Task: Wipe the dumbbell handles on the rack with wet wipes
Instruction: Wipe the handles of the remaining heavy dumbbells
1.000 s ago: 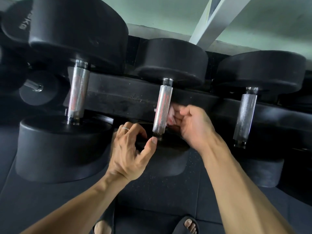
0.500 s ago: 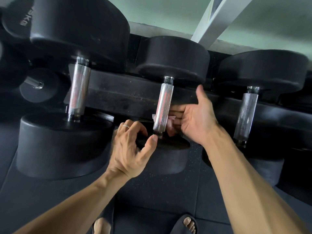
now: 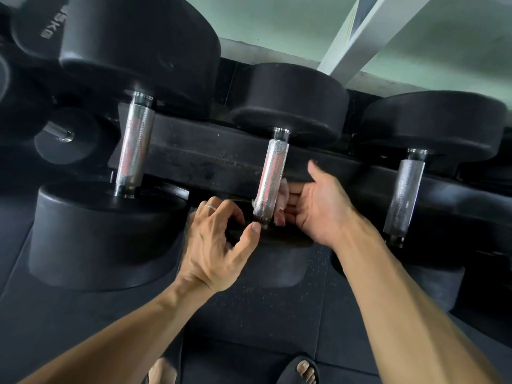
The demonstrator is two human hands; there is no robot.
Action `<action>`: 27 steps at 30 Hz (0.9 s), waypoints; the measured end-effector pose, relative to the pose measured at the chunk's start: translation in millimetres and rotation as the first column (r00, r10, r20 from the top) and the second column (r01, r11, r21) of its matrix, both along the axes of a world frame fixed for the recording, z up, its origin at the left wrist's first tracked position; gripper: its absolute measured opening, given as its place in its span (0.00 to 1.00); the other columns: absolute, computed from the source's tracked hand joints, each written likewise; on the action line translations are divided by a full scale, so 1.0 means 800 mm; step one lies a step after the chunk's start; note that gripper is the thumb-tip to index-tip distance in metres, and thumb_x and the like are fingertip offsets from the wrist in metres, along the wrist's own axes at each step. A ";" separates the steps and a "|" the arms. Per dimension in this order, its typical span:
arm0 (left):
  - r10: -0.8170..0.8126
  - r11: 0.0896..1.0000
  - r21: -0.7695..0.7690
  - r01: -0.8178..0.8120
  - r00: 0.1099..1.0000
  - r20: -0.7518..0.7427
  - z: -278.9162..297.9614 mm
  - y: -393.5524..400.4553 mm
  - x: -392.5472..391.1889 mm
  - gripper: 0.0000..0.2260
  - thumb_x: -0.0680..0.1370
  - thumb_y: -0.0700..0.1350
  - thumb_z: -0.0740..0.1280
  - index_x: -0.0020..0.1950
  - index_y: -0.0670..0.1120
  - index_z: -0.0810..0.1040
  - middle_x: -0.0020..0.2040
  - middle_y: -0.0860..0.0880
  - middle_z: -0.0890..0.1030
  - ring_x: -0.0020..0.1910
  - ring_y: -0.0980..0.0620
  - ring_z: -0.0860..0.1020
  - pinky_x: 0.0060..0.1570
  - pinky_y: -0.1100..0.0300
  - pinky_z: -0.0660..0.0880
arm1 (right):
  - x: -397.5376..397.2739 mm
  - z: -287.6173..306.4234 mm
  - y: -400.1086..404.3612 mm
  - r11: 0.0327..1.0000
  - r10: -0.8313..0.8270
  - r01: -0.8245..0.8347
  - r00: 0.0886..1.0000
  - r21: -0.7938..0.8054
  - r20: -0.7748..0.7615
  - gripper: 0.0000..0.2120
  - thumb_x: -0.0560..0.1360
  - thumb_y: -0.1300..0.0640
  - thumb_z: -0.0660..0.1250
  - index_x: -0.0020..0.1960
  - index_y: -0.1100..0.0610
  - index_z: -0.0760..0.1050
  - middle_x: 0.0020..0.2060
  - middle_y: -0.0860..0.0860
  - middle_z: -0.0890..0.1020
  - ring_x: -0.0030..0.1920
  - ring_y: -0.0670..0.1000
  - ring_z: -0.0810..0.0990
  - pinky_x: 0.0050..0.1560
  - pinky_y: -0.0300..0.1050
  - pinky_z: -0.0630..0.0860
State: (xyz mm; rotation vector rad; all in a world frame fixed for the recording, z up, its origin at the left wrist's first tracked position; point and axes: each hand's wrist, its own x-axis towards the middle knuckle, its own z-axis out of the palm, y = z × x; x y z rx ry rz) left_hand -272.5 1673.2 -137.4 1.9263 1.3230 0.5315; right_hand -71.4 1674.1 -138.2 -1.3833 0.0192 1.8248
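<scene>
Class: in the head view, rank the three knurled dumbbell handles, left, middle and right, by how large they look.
1. Left handle, thickest and nearest the camera.
2 and 3. Middle handle and right handle look alike; no ranking. Nearness may exaggerate the left one. The right hand holds a wipe against the middle handle.

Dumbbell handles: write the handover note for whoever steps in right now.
Right hand: fingers press the wet wipe against the right side of the middle handle, thumb raised.
Left hand: fingers curled at the middle dumbbell's front head, thumb at the handle's lower end.
Done: cannot tell for the left handle or the right handle.
Left: finish the middle handle, then check the others.
</scene>
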 end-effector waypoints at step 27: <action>-0.009 1.000 0.012 0.009 1.000 -0.009 -0.001 0.001 0.001 0.19 0.73 0.61 0.59 0.39 0.46 0.75 0.39 0.54 0.72 0.41 0.52 0.72 0.44 0.63 0.67 | -0.029 -0.006 0.026 0.906 -0.311 0.389 0.879 0.166 -0.362 0.57 0.68 0.18 0.42 0.59 0.71 0.74 0.52 0.67 0.79 0.54 0.65 0.82 0.61 0.59 0.75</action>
